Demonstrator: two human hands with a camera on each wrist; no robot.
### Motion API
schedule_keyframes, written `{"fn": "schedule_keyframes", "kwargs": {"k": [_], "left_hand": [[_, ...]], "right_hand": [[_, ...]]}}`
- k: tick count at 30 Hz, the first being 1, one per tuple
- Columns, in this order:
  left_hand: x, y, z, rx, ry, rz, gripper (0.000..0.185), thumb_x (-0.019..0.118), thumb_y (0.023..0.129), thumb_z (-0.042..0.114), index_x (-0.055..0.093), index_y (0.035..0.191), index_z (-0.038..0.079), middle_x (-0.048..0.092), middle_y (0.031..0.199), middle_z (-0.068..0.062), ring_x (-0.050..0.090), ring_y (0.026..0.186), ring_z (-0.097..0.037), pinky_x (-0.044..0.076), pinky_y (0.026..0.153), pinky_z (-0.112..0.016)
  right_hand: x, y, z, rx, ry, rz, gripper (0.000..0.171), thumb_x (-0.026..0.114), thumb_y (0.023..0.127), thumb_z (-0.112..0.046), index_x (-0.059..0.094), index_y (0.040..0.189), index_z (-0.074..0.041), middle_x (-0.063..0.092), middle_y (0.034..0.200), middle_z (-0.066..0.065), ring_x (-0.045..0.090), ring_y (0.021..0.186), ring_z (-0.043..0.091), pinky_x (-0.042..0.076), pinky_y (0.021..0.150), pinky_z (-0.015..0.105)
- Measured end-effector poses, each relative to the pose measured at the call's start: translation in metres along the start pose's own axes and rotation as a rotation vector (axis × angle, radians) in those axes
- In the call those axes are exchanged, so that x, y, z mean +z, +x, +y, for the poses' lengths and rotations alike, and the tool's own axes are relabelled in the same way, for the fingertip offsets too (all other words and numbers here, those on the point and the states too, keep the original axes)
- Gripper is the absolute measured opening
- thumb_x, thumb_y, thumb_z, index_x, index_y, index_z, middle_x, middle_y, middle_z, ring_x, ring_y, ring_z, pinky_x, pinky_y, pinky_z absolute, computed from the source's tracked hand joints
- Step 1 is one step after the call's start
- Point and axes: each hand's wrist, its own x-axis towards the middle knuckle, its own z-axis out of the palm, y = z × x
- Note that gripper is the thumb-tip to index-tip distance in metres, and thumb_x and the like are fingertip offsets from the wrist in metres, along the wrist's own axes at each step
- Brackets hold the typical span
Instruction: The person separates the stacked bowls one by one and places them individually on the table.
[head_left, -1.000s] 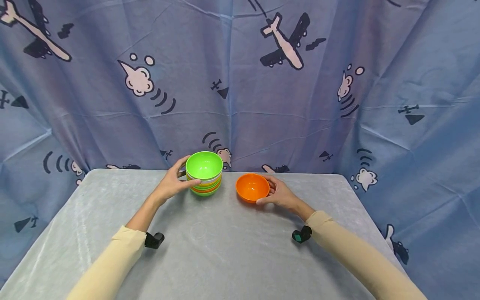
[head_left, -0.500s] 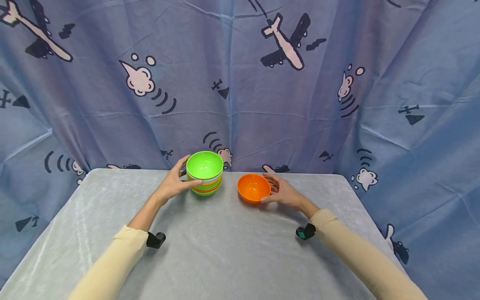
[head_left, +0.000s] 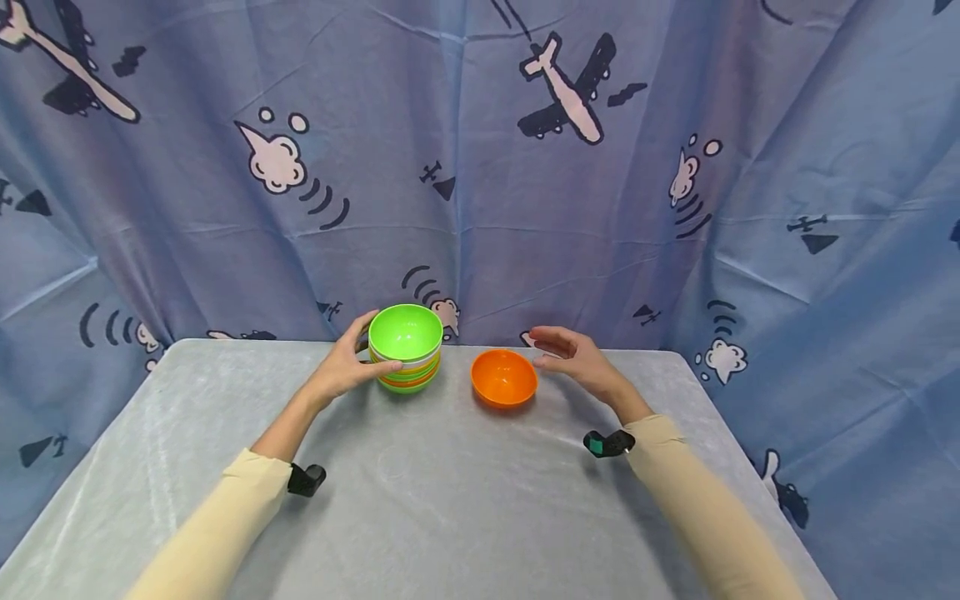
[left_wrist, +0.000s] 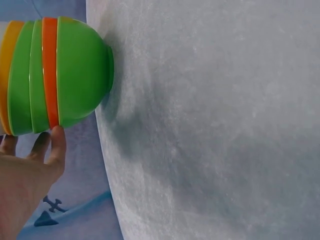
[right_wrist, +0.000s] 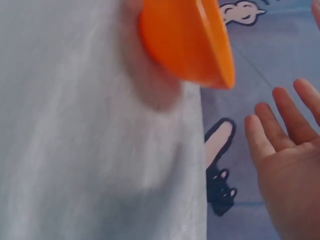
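Observation:
A stack of nested bowls (head_left: 406, 333) stands near the table's back edge, left of centre. Bright green tops it, with white, yellow, green and orange rims below. My left hand (head_left: 347, 367) grips the stack from its left side, thumb across the front; in the left wrist view its fingertips (left_wrist: 58, 135) meet the lower bowls (left_wrist: 80, 70). To the right, a single orange bowl (head_left: 504, 379) sits upright on the table. Just right of that bowl and a little above its rim is my right hand (head_left: 581, 362), fingers spread and holding nothing. The right wrist view shows a gap between fingers and orange bowl (right_wrist: 185, 42).
A grey-white cloth covers the table (head_left: 450, 500). Behind it hangs a blue curtain (head_left: 360, 167) printed with planes and clouds, close to the table's back edge. Each wrist carries a small black camera, such as the left camera (head_left: 306, 480).
My right hand has let go of the orange bowl and lifted up and to the right, its fingers opening. The bowl stays where it was. My left hand keeps its grip on the stack.

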Motion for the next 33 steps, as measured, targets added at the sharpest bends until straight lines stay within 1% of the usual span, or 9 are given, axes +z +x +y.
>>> {"fn": "schedule_keyframes", "kwargs": {"k": [3,7,12,15,20,25,30,32,33], "left_hand": [[0.002,0.001,0.0,0.002,-0.006,0.009,0.101,0.086,0.085,0.022,0.021,0.162,0.012,0.027,0.161,-0.015,0.029,0.144,-0.044,0.037,0.107,-0.06],[0.004,0.0,0.0,0.003,-0.006,0.009,0.099,0.086,0.085,0.023,0.023,0.162,0.013,0.029,0.16,-0.015,0.03,0.143,-0.042,0.038,0.106,-0.059],[0.006,0.001,0.001,0.003,-0.01,0.006,0.097,0.085,0.086,0.023,0.026,0.161,0.012,0.031,0.159,-0.015,0.033,0.142,-0.041,0.042,0.105,-0.057],[0.006,0.0,0.0,0.017,-0.02,0.022,0.096,0.086,0.086,0.021,0.027,0.16,0.01,0.033,0.158,-0.017,0.033,0.142,-0.041,0.041,0.105,-0.056],[0.007,-0.001,-0.004,0.034,-0.05,0.04,0.097,0.086,0.085,0.018,0.027,0.16,0.01,0.035,0.157,-0.017,0.034,0.142,-0.037,0.038,0.108,-0.055],[0.01,-0.002,-0.006,0.031,-0.064,0.059,0.096,0.086,0.085,0.019,0.027,0.16,0.011,0.036,0.156,-0.015,0.036,0.141,-0.035,0.038,0.108,-0.056],[0.012,-0.001,-0.009,0.033,-0.058,0.064,0.094,0.085,0.086,0.02,0.028,0.16,0.011,0.038,0.155,-0.016,0.037,0.14,-0.035,0.039,0.107,-0.056],[0.011,0.0,-0.01,0.028,-0.055,0.062,0.094,0.085,0.086,0.021,0.027,0.16,0.011,0.037,0.156,-0.016,0.036,0.141,-0.036,0.038,0.107,-0.057],[0.011,-0.003,-0.005,0.026,-0.053,0.059,0.094,0.084,0.087,0.02,0.026,0.16,0.009,0.037,0.155,-0.018,0.036,0.141,-0.037,0.038,0.107,-0.057]], "right_hand": [[0.003,0.004,-0.006,-0.013,0.01,0.008,0.059,0.072,0.097,-0.011,0.047,0.147,0.003,0.045,0.148,0.028,0.044,0.136,0.042,0.045,0.103,0.031],[0.009,0.012,-0.012,-0.043,0.036,0.017,0.056,0.072,0.097,-0.012,0.049,0.146,0.001,0.046,0.147,0.03,0.046,0.134,0.045,0.048,0.1,0.032],[0.019,0.023,-0.022,-0.078,0.06,-0.017,0.057,0.072,0.097,-0.01,0.048,0.148,0.001,0.044,0.148,0.029,0.048,0.133,0.041,0.048,0.101,0.034],[0.031,0.033,-0.027,-0.096,0.069,-0.038,0.06,0.073,0.096,-0.008,0.046,0.149,0.001,0.044,0.15,0.026,0.046,0.136,0.037,0.046,0.103,0.036],[0.057,0.051,-0.033,-0.124,0.039,-0.059,0.065,0.075,0.094,-0.007,0.045,0.15,0.0,0.043,0.152,0.024,0.044,0.139,0.029,0.039,0.11,0.041],[0.075,0.062,-0.038,-0.148,0.033,-0.085,0.072,0.077,0.093,-0.009,0.039,0.154,0.001,0.04,0.155,0.023,0.041,0.141,0.031,0.033,0.114,0.046],[0.086,0.07,-0.042,-0.147,0.053,-0.098,0.079,0.079,0.091,-0.014,0.036,0.156,0.0,0.037,0.157,0.019,0.036,0.143,0.034,0.031,0.115,0.048],[0.092,0.072,-0.043,-0.146,0.058,-0.097,0.081,0.08,0.091,-0.012,0.035,0.157,-0.001,0.036,0.159,0.017,0.035,0.144,0.033,0.032,0.114,0.046],[0.095,0.073,-0.044,-0.147,0.057,-0.098,0.082,0.08,0.09,-0.01,0.034,0.157,-0.001,0.036,0.159,0.017,0.035,0.144,0.032,0.032,0.114,0.046]]}}
